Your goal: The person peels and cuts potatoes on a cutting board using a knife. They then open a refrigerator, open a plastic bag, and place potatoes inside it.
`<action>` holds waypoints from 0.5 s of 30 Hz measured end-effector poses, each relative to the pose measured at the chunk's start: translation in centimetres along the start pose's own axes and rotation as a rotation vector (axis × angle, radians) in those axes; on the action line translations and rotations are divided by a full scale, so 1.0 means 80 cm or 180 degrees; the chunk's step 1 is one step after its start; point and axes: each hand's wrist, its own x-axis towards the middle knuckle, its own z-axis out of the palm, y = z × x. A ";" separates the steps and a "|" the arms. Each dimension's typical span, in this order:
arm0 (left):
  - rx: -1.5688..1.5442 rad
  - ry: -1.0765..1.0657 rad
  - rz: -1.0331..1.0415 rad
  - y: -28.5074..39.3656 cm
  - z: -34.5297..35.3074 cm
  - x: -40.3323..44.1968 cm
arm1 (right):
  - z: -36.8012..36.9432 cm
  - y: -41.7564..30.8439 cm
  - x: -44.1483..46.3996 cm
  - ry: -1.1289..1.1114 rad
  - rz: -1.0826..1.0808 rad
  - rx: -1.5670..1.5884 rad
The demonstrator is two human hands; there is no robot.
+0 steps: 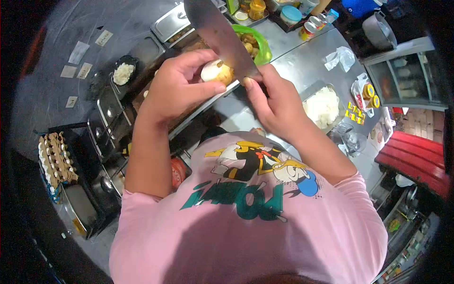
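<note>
Gray metal of the table (295, 66) shines across the upper right, and my view darkens at its rim. I see the left hand (177, 85) with its fingers clamped on a partly peeled potato (217, 72) at upper center, the thumb hiding some of its lower edge. Fingers of the right hand (279, 102) close around the knife (224, 40); its handle is hidden, its blade cut off by the top edge. Whether blade and potato touch, I can't tell. The blade partly covers a green bag (263, 45).
</note>
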 end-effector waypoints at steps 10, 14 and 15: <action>0.0068 0.0016 -0.0122 -0.004 -0.146 -0.026 | 0.113 -0.025 0.088 0.0059 -0.0142 -0.0585; -0.0105 0.0016 -0.0004 -0.007 -0.184 -0.036 | 0.152 -0.031 0.112 0.0122 -0.0127 -0.0538; -0.0140 0.0033 -0.0060 -0.009 -0.193 -0.036 | 0.160 -0.032 0.116 0.0124 -0.0121 -0.0539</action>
